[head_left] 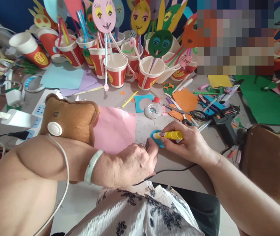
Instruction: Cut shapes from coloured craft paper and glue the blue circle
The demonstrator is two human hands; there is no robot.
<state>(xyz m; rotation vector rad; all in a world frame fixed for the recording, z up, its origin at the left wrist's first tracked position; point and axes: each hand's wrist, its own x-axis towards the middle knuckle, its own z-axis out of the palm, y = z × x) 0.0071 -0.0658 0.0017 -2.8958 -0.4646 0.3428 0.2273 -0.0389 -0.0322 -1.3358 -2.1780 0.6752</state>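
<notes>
My right hand (185, 141) is closed around a thick yellow marker (170, 135), held nearly level with one end pointing left. Just under that end lies a small blue paper piece (161, 143) on the table, mostly covered by my fingers. From the left, my left hand (137, 160) pinches the blue piece's edge with bent fingers; a pale bangle (93, 166) circles that wrist. Pink paper (114, 129) spreads beyond the left hand. A brown plush warmer (71, 118) with a white plug sits beside my left forearm.
Paper cups with paper faces on straws (116, 70) line the back. A tape roll (153, 110), scissors (197, 114), orange paper (185, 99) and a black glue gun (225, 124) lie ahead. A power strip (38, 113) is at left; a black cable (171, 169) crosses the front.
</notes>
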